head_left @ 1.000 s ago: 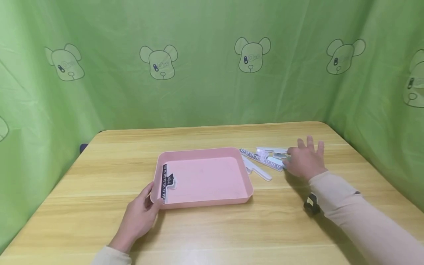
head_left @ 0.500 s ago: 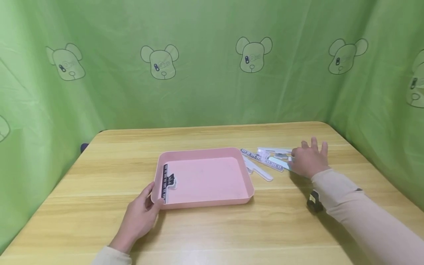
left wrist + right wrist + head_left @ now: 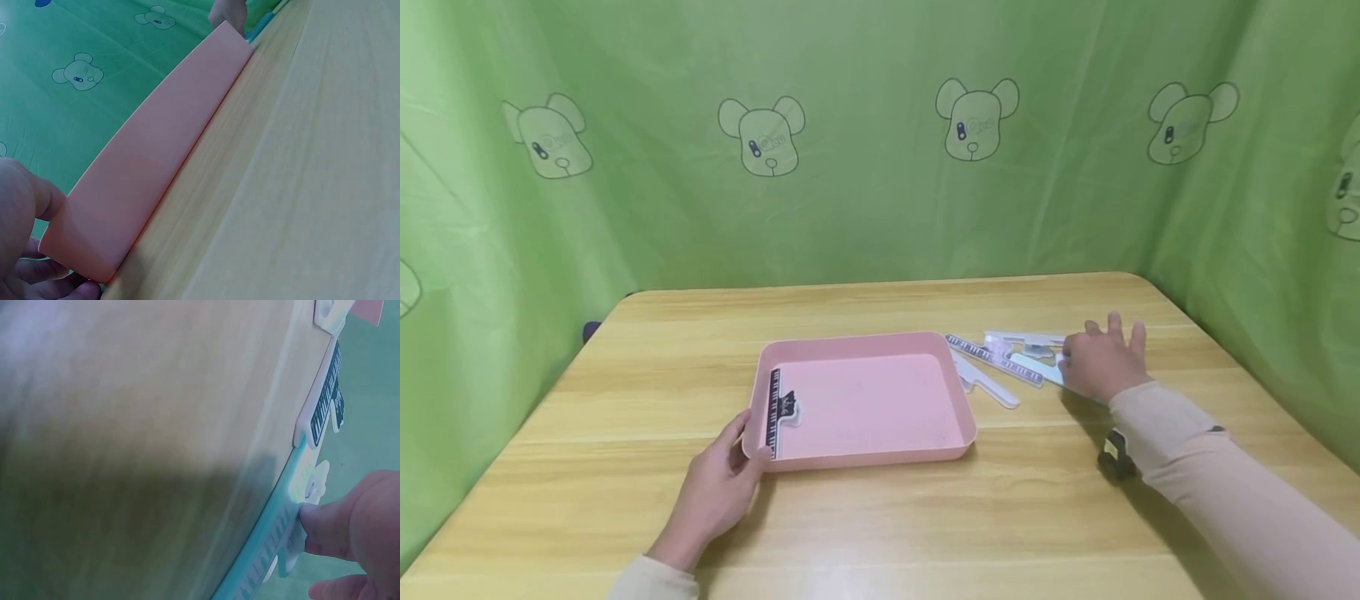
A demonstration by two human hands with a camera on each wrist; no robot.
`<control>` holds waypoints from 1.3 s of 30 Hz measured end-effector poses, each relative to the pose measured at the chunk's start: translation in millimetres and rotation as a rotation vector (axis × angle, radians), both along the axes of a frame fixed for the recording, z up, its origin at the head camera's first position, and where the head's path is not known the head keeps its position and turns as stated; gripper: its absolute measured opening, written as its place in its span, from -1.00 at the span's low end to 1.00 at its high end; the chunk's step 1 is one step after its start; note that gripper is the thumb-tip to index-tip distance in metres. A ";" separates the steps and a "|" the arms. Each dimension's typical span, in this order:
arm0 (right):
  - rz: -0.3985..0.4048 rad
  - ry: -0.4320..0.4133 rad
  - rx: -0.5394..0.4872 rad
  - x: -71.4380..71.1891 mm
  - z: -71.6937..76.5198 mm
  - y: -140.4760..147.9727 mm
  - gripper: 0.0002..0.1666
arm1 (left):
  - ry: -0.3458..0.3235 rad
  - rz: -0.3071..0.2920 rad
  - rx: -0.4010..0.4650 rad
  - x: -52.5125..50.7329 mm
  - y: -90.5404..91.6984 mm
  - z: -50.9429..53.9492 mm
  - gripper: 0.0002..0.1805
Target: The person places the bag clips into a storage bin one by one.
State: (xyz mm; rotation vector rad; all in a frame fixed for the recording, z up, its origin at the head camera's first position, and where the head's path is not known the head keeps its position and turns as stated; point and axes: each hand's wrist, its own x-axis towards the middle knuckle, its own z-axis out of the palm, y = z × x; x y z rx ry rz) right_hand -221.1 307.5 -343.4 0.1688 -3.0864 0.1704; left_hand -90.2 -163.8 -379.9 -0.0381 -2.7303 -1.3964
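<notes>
A person's left hand (image 3: 721, 492) grips a pink tray (image 3: 872, 408) by its near left corner, thumb at the rim and fingers curled against the outside wall, while the right hand (image 3: 1101, 362) works well to the right of the tray. There, the thumb presses on the tab of a mint-green piano-key clip (image 3: 278, 528) and the index finger is bent down toward it in a pinch; the other fingers spread upward, apart from one another. The index fingertip itself is hidden.

The mint-green clip lies beyond the tray's right wall, partly covered by the hand. Between it and the tray rests a clear piano-key clip (image 3: 1024, 372), set at a slant. A white clip (image 3: 994, 389) lies just beside the tray's right wall, and another white clip (image 3: 1022, 337) sits farther back, to the right of the tray's far right corner. Inside the tray, a black piano-key clip (image 3: 773, 408) lies along the left wall, its dark tab facing the middle. Beneath the tray spreads a wood-grain table (image 3: 887, 533); behind it hangs a green curtain (image 3: 865, 225) printed with bear heads.
</notes>
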 end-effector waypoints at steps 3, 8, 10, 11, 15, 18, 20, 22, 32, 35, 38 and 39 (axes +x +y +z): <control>0.004 0.006 -0.004 -0.5 -0.4 1.0 -0.65 | -0.002 0.002 0.001 -0.1 0.0 0.3 -0.30; -0.006 0.004 -0.012 -1.0 0.2 0.5 -0.66 | -0.004 0.006 -0.003 -0.1 0.0 0.2 -0.30; -0.013 0.005 -0.012 -1.0 0.7 0.3 -0.67 | -0.004 0.006 -0.005 -0.2 0.1 0.2 -0.30; -0.017 0.005 -0.011 -0.8 1.1 0.5 -0.67 | -0.004 0.006 -0.006 -0.2 0.2 0.3 -0.30; -0.023 0.007 -0.012 0.7 3.1 1.0 -0.68 | -0.005 0.004 -0.006 -0.1 0.4 0.3 -0.30; -0.023 0.011 -0.019 1.9 5.2 1.4 -0.70 | -0.004 0.004 -0.008 0.0 0.3 0.3 -0.30; -0.023 0.010 -0.025 2.7 6.9 1.5 -0.71 | -0.002 0.003 -0.010 0.0 0.3 0.3 -0.30; -0.023 0.011 -0.025 3.5 8.5 1.6 -0.72 | 0.000 0.003 -0.012 0.1 0.4 0.5 -0.30; -0.031 0.014 -0.042 8.4 14.7 3.6 -0.72 | -0.003 0.004 -0.013 0.3 0.7 0.4 -0.30; -0.034 0.011 -0.043 8.7 15.0 5.2 -0.73 | 0.001 0.002 -0.014 0.2 0.6 0.1 -0.30; -0.030 0.016 -0.042 9.2 15.7 5.9 -0.76 | 0.003 0.002 -0.019 0.3 0.3 -0.1 -0.30; -0.028 0.017 -0.043 9.6 16.2 6.0 -0.76 | 0.003 0.001 -0.019 0.4 0.2 -0.2 -0.30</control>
